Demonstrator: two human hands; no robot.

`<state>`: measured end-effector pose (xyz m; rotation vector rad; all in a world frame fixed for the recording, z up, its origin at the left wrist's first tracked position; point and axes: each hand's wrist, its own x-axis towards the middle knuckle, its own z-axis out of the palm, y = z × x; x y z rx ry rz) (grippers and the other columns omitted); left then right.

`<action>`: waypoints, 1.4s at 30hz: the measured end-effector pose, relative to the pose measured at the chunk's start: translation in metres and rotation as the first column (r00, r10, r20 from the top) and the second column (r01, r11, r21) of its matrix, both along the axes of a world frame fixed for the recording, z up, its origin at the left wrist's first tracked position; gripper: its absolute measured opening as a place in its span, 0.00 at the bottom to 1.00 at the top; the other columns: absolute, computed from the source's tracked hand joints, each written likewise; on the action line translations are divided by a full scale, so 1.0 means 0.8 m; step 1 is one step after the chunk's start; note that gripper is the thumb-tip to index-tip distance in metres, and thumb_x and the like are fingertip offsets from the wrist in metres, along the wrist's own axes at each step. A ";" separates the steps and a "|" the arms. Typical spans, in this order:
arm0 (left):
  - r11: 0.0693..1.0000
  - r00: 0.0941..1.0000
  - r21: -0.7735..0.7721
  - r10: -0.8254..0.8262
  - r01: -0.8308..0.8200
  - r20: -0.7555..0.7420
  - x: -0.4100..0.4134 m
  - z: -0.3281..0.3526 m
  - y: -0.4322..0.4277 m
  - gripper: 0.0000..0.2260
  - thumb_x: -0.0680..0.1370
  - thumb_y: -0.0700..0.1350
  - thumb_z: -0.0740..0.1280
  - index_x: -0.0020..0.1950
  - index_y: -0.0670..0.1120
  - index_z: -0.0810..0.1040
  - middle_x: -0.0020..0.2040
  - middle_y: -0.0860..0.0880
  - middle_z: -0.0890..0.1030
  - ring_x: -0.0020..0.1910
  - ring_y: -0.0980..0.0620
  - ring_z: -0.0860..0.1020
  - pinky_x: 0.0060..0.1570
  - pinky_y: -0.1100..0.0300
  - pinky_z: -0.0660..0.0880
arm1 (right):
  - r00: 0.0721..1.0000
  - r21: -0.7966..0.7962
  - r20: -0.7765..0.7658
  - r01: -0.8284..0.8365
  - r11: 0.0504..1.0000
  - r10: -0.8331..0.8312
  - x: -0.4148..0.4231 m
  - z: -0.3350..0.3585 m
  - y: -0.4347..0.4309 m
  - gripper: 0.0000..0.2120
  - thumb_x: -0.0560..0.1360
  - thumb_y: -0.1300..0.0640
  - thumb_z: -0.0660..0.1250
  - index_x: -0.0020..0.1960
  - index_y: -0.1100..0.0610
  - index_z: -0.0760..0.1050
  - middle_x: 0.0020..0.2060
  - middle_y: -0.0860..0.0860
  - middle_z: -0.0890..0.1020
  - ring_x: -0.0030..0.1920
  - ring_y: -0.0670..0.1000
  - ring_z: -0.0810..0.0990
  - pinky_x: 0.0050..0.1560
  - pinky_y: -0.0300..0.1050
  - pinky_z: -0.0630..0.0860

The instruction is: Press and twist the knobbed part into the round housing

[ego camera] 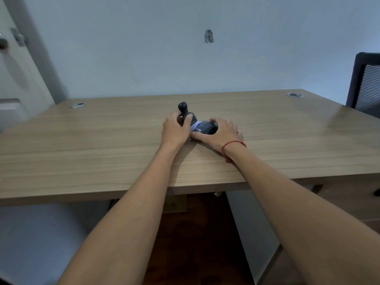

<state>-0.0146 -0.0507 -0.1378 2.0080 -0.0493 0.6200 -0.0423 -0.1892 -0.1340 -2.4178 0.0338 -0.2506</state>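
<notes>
Gripping a dark knobbed handle (184,112) with the left hand (174,128): fingers and thumb are curled round its stem, the round knob standing clear above the knuckles. Right hand (221,131) is cupped over a dark rounded body (205,127) lying on the tabletop (102,140), fingertips over its far side, thumb stretched along the near edge at the surface. A pale band with some lettering shows between the two hands; the lettering is too small to read. Handle and body appear joined into one object, but the joint is hidden by the hands, so I cannot tell how.

Object position: mid-tabletop, roughly centred, well back from the near edge.

Surroundings: red thread bracelet (233,144) on the right wrist; cable grommets at the far left (77,104) and far right (294,95) corners; a dark mesh chair (366,87) beside the right end; pale wall (144,48) behind.

Risks, as judged:
- Smooth laminate surface; if the left hand levers the handle harder than the right hand presses down, the body could skid or tip.
- Right thumb lies close to the seam between the parts; a sudden shift there could pinch it.
- Left-hand hold sits low on the stem, so a twist may slip.
</notes>
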 end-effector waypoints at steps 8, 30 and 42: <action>0.992 0.993 -0.118 -0.042 0.055 0.108 -0.010 0.009 -0.005 0.10 0.79 0.48 0.62 0.49 0.43 0.78 0.44 0.47 0.82 0.45 0.49 0.80 0.46 0.59 0.74 | 1.000 0.012 -0.004 -0.029 1.000 0.029 0.001 -0.001 -0.001 0.31 0.64 0.33 0.69 0.62 0.49 0.72 0.60 0.49 0.78 0.63 0.55 0.74 0.66 0.52 0.66; 0.998 0.986 0.024 0.048 -0.053 0.159 -0.007 0.005 -0.007 0.10 0.77 0.45 0.65 0.41 0.40 0.77 0.36 0.45 0.79 0.36 0.48 0.75 0.33 0.65 0.66 | 0.996 0.090 -0.051 -0.071 0.993 0.076 0.002 0.000 -0.007 0.48 0.65 0.33 0.72 0.78 0.50 0.57 0.71 0.50 0.73 0.73 0.58 0.67 0.74 0.56 0.62; 1.000 0.990 -0.027 0.001 0.003 0.144 -0.008 0.007 -0.007 0.08 0.77 0.46 0.65 0.41 0.42 0.76 0.34 0.49 0.77 0.35 0.51 0.74 0.34 0.67 0.67 | 0.993 0.112 -0.054 -0.101 0.989 0.107 0.005 -0.005 -0.010 0.49 0.62 0.32 0.72 0.77 0.47 0.57 0.70 0.47 0.74 0.73 0.57 0.67 0.72 0.53 0.62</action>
